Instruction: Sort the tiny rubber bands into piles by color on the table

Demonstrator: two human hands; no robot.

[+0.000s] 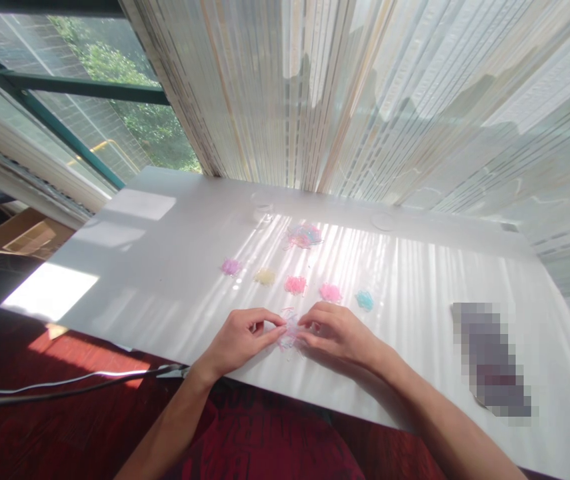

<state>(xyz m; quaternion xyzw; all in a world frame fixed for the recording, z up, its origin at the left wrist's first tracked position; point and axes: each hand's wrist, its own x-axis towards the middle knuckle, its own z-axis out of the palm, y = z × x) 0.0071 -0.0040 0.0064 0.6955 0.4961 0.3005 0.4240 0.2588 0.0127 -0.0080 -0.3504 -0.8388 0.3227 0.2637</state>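
Left hand (pixel 245 338), right hand (pixel 337 331): at pale pile (pixel 289 335), partly hidden; grip unclear | 4 o'clock, tabletop (pixel 415 347): pixelated object (pixel 492 360)

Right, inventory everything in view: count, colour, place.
Table: one, white, centre
Small piles: five, purple, yellow, red, pink, teal, mid-table
Mixed pile: one, multicoloured, beyond them
Loose pieces: uncounted, pinkish, between hands
Container, disc: two, clear, far side
Pixelated object: one, greyish, table's right
Curtain: one, whitish, behind table
Window: one, green-framed, left
Box: one, brown, left
Cables: two, black, white, left
Floor: one, red, below
Shirt: one, dark red, bottom
Left hand, right hand: two, bare, near edge
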